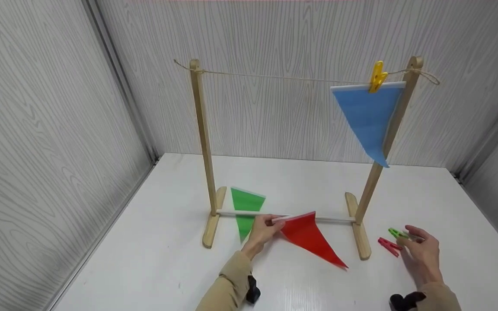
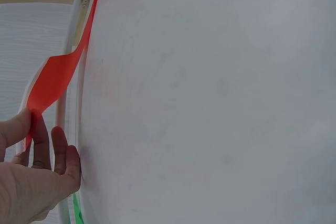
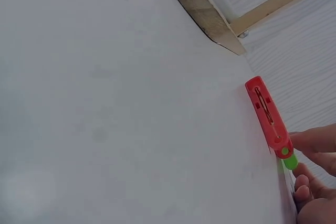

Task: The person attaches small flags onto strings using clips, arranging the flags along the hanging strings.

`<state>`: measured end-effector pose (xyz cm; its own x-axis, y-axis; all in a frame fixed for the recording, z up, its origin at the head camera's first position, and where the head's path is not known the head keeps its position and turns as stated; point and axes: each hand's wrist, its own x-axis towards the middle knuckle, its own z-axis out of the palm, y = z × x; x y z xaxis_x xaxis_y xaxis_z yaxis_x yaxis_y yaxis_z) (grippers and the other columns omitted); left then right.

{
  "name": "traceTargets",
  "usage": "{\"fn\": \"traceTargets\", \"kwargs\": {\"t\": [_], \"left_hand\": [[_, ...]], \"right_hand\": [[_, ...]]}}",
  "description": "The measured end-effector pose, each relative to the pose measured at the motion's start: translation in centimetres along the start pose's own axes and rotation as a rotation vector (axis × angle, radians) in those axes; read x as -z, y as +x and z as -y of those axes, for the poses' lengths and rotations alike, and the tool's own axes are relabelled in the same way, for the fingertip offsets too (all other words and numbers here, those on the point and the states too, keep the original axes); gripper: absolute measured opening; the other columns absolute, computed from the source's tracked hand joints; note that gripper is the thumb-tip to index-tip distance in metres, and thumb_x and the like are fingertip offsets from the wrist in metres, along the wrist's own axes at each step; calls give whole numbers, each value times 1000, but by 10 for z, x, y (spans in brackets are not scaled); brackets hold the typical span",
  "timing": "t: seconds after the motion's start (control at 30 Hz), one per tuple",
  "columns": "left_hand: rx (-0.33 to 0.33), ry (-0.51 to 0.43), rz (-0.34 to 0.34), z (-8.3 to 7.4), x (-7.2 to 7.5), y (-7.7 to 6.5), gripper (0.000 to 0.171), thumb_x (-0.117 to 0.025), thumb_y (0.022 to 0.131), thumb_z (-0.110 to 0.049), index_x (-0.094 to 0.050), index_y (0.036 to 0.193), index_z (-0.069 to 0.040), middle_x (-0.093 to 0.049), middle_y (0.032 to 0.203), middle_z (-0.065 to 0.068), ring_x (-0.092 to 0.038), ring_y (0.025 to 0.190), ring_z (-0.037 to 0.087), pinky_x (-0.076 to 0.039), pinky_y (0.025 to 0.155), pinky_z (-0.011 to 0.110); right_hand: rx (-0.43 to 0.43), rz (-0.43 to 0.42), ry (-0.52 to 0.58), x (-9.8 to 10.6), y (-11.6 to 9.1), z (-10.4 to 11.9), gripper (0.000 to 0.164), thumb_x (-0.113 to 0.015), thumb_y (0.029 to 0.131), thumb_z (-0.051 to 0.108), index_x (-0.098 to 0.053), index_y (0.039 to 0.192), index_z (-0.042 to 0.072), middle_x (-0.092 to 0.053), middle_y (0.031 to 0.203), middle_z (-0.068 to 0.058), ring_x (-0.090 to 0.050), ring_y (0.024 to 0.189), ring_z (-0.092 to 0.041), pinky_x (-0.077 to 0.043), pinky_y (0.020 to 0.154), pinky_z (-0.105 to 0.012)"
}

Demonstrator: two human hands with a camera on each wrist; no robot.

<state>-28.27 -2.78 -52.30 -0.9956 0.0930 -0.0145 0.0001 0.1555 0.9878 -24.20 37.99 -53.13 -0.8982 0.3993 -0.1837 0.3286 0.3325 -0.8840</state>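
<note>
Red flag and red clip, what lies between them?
The stand's right foot stands between the red flag and the red clip, with bare white table on either side of it; the head view shows this.

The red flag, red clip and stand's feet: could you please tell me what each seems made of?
Red flag: thin, smooth sheet, perhaps plastic, fabric or paper, since it bends softly.
Red clip: likely smooth, hard plastic, judging by its moulded shape and even colour.
Feet: probably wood, matte and pale, with visible grain.
</note>
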Motion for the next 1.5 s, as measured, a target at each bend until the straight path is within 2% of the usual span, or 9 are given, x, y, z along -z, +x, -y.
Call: {"fn": "traceTargets", "kwargs": {"t": [0.17, 0.5, 0.6, 0.8, 0.93, 1.27, 1.37, 1.5], "left_hand": [[-16, 9, -9, 0, -1, 0, 23, -72, 93, -12, -74, 110, 3, -74, 103, 17, -60, 85, 14, -55, 76, 26], [-7, 9, 6, 0, -1, 0, 22, -71, 93, -11, -73, 111, 2, -75, 103, 16, -61, 85, 13, -55, 77, 25], [-8, 9, 5, 1, 0, 1, 23, -71, 93, -12, -73, 111, 2, -75, 104, 16, -61, 85, 13, -55, 76, 25], [-13, 2, 9, 1, 0, 1, 24, -72, 93, -12, -73, 111, 3, -74, 103, 17, -59, 85, 13, -53, 74, 24], [-15, 2, 9, 1, 0, 0, 23, -72, 93, -11, -73, 110, 4, -74, 103, 16, -58, 85, 13, -53, 75, 24], [-19, -9, 2, 2, 0, 0, 22, -72, 92, -10, -73, 109, 4, -74, 101, 17, -59, 84, 13, -55, 76, 27], [-19, -11, 1, 1, 0, -1, 23, -72, 92, -10, -73, 110, 4, -74, 102, 18, -59, 85, 14, -55, 77, 28], [-18, -13, 1, 0, -1, -1, 23, -72, 92, -10, -73, 111, 5, -74, 103, 19, -60, 85, 14, -56, 78, 28]], "right_hand": [[-5, 11, 2, 1, 1, -1, 62, -66, 94, 15, -43, 149, 0, -42, 146, -17, -42, 115, -23, -37, 94, -31], [27, 47, -120, 6, 1, 0, 60, -63, 95, 12, -42, 147, -7, -45, 141, -28, -45, 113, -29, -39, 93, -37], [49, 51, -148, 6, 2, 1, 57, -63, 95, 12, -44, 145, -9, -49, 135, -29, -47, 112, -30, -42, 90, -34], [106, 19, -227, 6, 2, -2, 50, -63, 94, 10, -51, 138, -12, -55, 128, -32, -51, 104, -29, -40, 77, -21], [98, 3, -208, 5, 1, -3, 49, -63, 94, 10, -51, 138, -10, -56, 126, -29, -51, 103, -27, -40, 72, -15], [54, -5, -131, -2, -3, -3, 49, -55, 102, 18, -46, 145, -3, -51, 130, -22, -46, 110, -28, -40, 93, -37], [61, -8, -113, -2, -3, -2, 49, -52, 103, 20, -44, 146, -2, -49, 134, -23, -45, 112, -29, -39, 94, -39], [110, -27, -136, -3, -4, -1, 47, -48, 106, 22, -45, 146, -2, -47, 140, -25, -45, 113, -28, -38, 90, -36]]}}
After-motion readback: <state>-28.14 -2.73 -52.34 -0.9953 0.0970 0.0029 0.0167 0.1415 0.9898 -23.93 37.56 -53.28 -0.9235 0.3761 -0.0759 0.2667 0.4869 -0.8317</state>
